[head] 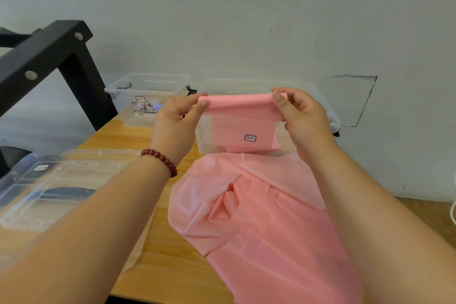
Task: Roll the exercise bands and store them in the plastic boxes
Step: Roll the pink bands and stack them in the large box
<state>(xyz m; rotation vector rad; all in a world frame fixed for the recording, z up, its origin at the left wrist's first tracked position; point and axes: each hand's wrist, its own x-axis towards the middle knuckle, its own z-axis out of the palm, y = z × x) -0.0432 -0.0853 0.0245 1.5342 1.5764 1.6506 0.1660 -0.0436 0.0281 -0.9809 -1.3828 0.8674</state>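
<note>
Over wooden table (153,261), both hands pinch pink band (240,116)

One band (259,217); two boxes, a left box (128,111) and right box (234,85); two lids (61,195); one bracelet (161,159); two hands, left hand (172,121), right hand (306,121).

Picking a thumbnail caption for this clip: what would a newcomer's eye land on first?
The pink exercise band dominates: the left hand and right hand pinch its top edge at centre, and the rest spills in folds over the wooden table toward the camera. Behind it a clear box stands by the wall, a second clear box to its left. A dark red bead bracelet circles the left wrist.
</note>
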